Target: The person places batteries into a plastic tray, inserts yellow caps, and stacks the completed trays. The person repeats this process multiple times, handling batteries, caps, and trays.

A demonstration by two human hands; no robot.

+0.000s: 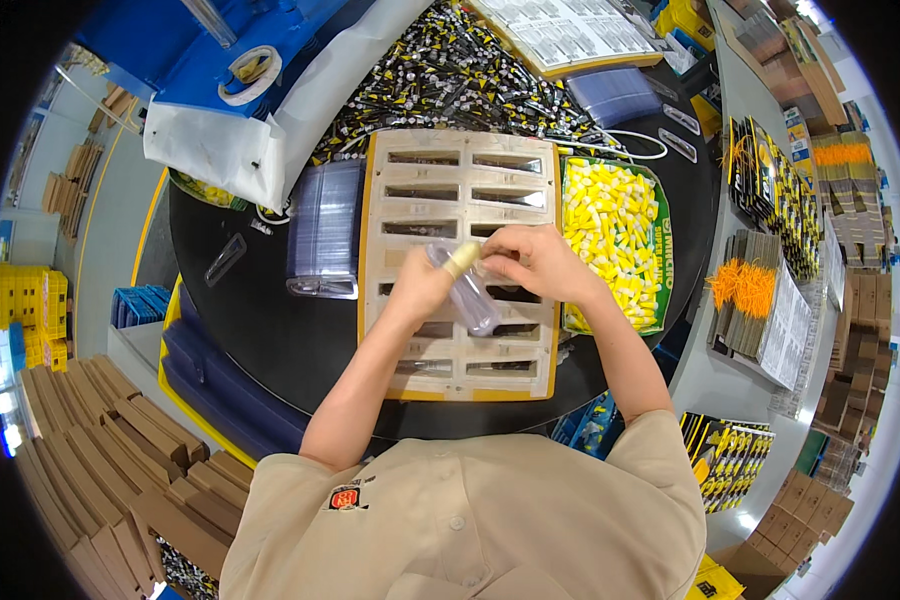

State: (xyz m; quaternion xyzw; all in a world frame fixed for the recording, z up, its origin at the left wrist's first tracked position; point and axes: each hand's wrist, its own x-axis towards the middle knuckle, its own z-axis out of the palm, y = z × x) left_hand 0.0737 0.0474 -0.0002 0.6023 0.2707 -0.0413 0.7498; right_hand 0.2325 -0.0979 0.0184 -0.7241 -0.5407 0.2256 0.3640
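Observation:
My left hand (422,283) holds a clear plastic blister shell (474,302) over the wooden tray (457,390), which has two columns of rectangular slots. A yellow finger cover, somewhat blurred, shows on a finger of that hand. Close to it on the right, my right hand (529,262) has its thumb and fingertips bent together beside the shell; whether they pinch anything cannot be made out. Left of the tray lies a stack of nested clear blister shells (326,225). At the tray's right side stands a green box (664,247) full of small yellow-and-white tubes (607,232).
A large pile of black-and-yellow items (450,75) lies beyond the tray, below a printed sheet board (570,30). More blister shells (615,94) lie at the back right. Blue machinery (172,67) stands at the upper left. A single shell (226,259) lies on the black round table (270,352).

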